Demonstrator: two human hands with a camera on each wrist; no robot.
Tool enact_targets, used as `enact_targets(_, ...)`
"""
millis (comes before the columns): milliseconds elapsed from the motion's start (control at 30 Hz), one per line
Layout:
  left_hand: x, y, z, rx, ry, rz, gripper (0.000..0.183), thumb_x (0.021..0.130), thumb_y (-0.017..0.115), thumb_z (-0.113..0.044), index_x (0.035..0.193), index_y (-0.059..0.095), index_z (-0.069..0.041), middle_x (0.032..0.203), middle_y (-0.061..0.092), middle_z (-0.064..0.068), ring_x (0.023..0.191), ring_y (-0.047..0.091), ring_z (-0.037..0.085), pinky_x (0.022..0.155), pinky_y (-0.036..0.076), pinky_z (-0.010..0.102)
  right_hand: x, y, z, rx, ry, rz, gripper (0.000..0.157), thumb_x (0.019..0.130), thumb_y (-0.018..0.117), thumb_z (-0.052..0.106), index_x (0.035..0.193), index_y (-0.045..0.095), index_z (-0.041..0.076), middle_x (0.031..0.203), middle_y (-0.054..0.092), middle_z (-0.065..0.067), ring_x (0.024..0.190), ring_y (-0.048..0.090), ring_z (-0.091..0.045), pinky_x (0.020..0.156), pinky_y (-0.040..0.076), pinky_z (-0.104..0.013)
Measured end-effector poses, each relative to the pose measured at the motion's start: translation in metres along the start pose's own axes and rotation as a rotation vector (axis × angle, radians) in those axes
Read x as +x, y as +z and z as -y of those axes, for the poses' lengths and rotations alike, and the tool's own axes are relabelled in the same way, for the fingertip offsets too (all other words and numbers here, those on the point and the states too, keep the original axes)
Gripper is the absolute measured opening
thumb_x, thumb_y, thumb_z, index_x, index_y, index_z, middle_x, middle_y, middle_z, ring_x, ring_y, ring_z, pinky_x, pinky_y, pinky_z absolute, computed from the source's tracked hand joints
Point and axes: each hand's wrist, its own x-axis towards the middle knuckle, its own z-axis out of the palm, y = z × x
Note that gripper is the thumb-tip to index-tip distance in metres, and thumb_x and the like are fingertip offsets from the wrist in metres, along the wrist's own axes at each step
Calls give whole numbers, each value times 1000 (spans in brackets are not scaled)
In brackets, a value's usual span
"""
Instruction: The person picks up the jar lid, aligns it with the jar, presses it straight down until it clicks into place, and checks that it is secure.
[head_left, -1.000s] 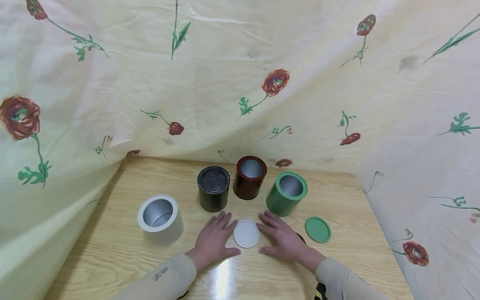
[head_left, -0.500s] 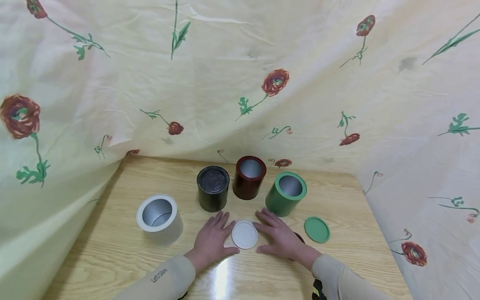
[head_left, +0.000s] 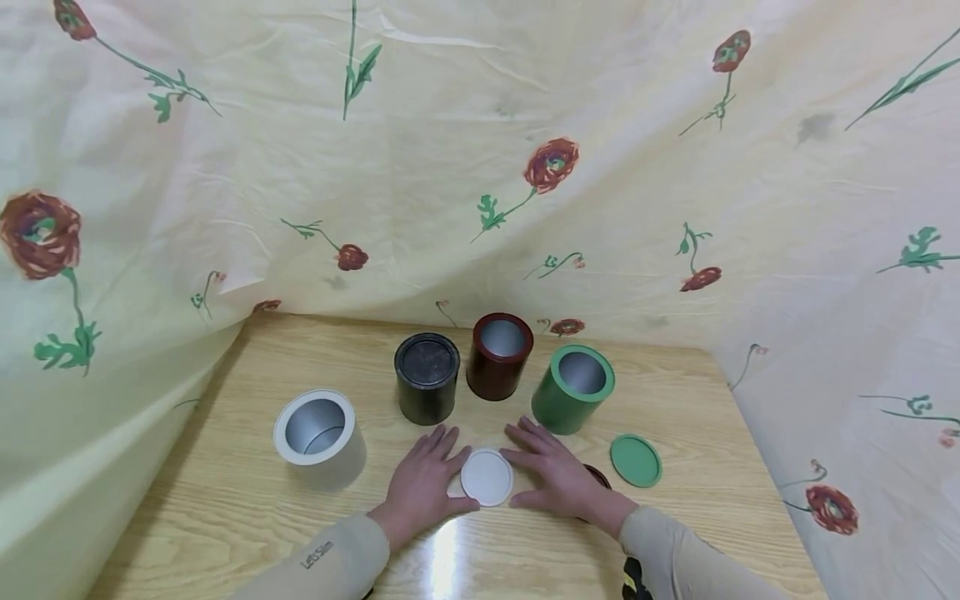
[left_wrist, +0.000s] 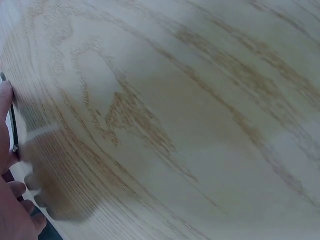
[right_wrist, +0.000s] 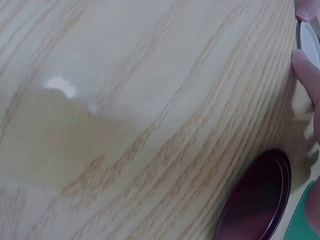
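In the head view a white round lid [head_left: 487,478] lies flat on the wooden table between both hands. My left hand [head_left: 422,481] spreads its fingers on the left of it, index fingertip and thumb right at its edge. From the other side my right hand [head_left: 552,472] reaches in with extended fingers, index fingertip at the lid's rim and thumb just below. The right wrist view has the lid's white edge [right_wrist: 310,42] at the far right, fingertips beside it. A dark red lid [right_wrist: 257,200] lies partly hidden beneath my right wrist in the head view.
An open white can [head_left: 322,442] stands at left. Behind the hands are a black can [head_left: 426,392] with its top covered, an open dark red can [head_left: 495,372] and an open green can [head_left: 562,407]. A green lid [head_left: 636,460] lies at right. A flowered cloth [head_left: 420,183] hangs behind.
The white lid has slid slightly left and toward the person. My right hand has shifted left along with it, while my left hand has hardly moved.
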Motion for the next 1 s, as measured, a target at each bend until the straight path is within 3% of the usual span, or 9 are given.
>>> enact_targets(233, 2, 3, 0, 7, 17, -46, 86, 82, 76, -76, 142, 71, -15, 157, 56, 17, 149, 49, 38, 120, 45, 49, 4, 4, 1, 71, 36, -6, 71, 82, 93, 40, 142, 70, 7, 167, 46, -14, 159, 27, -46, 124, 28, -68)
enact_targets(500, 1, 6, 1, -48, 8, -80, 87, 78, 80, -74, 139, 73, -13, 158, 56, 16, 149, 49, 38, 122, 43, 48, 5, 7, 2, 63, 20, -36, 71, 80, 95, 39, 140, 72, 8, 166, 45, -17, 157, 30, -48, 122, 31, -68)
enact_targets(833, 0, 11, 3, -88, 10, -106, 86, 75, 84, -71, 137, 75, -12, 157, 57, 16, 149, 48, 38, 122, 42, 48, 6, 4, 5, 133, 71, 9, 67, 83, 93, 39, 141, 72, 12, 169, 42, -14, 160, 26, -46, 123, 29, -68)
enact_targets(1000, 0, 12, 4, -85, 10, -92, 86, 76, 82, -73, 138, 74, -13, 158, 56, 16, 150, 47, 38, 123, 41, 48, 6, 3, 6, 112, 66, 20, 71, 84, 93, 39, 143, 70, 9, 169, 40, -16, 159, 26, -47, 123, 29, -69)
